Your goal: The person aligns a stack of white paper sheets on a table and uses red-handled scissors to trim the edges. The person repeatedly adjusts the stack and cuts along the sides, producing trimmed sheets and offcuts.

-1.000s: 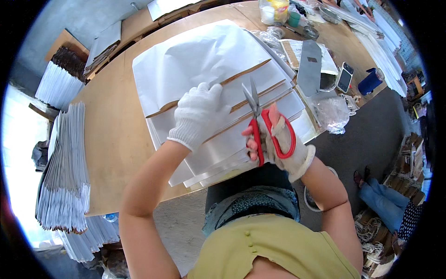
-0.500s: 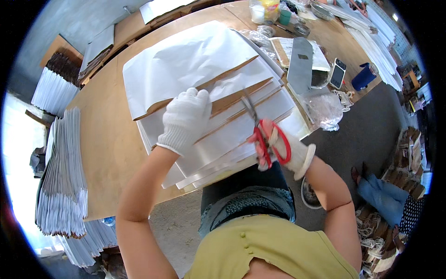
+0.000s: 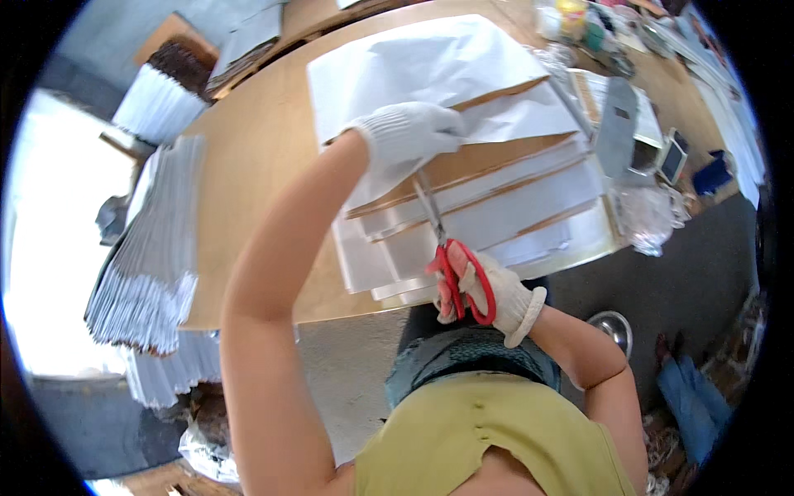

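White paper sheets (image 3: 430,66) with brown undersides lie stacked in overlapping steps on the table. My left hand (image 3: 413,136), in a white knit glove, reaches over the stack with its fingers closed at the edge of an upper sheet. A flap of white paper hangs below that hand. Red-handled scissors (image 3: 467,281) are in my gloved right hand (image 3: 492,293), at the near edge of the stack. Their blades point away from me, toward the brown edges just below my left hand, and the tips lie close to the paper.
Folded white paper bundles (image 3: 153,248) stand at the table's left side. On the right are a grey metal plate (image 3: 616,128), a phone (image 3: 672,157), a clear plastic bag (image 3: 649,217) and a dark blue object (image 3: 713,172). A metal bowl (image 3: 612,331) sits on the floor, near another person's legs (image 3: 695,405).
The view has shifted, so the table appears farther right. My left hand has moved across the stack, its arm stretched farther forward. The scissors have come nearer to the left hand.
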### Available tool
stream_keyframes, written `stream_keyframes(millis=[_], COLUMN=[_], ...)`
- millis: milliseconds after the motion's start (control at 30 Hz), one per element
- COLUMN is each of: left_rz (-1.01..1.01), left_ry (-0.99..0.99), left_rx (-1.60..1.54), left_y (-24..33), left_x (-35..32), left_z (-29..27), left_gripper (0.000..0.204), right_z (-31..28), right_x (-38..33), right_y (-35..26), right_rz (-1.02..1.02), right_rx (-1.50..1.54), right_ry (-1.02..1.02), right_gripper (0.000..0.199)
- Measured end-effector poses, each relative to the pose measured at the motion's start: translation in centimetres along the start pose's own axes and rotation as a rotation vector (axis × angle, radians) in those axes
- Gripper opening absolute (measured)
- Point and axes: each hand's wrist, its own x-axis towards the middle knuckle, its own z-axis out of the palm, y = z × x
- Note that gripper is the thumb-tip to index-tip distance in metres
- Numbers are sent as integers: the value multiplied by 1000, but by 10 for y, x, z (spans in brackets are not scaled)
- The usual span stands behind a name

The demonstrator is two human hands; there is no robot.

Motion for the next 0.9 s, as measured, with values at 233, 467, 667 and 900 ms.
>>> stream_keyframes(millis=[233, 467, 667, 900], left_rz=[-126, -97, -2, -193], left_ry=[-73, 606, 403, 203], left_rx=[14, 410, 572, 372], left_y=[6, 19, 25, 36], left_x=[0, -1, -14, -18], left_z=[-6, -40, 2, 30], left_gripper=[31, 15, 19, 34], right_z=[54, 40, -4, -37], right_x=[34, 2, -30, -10], right_y=[-2, -27, -51, -72], right_rz=[236, 294, -22, 174], right_rx=[85, 75, 204, 372], right_ry=[75, 110, 62, 269], right_gripper=[58, 50, 86, 102])
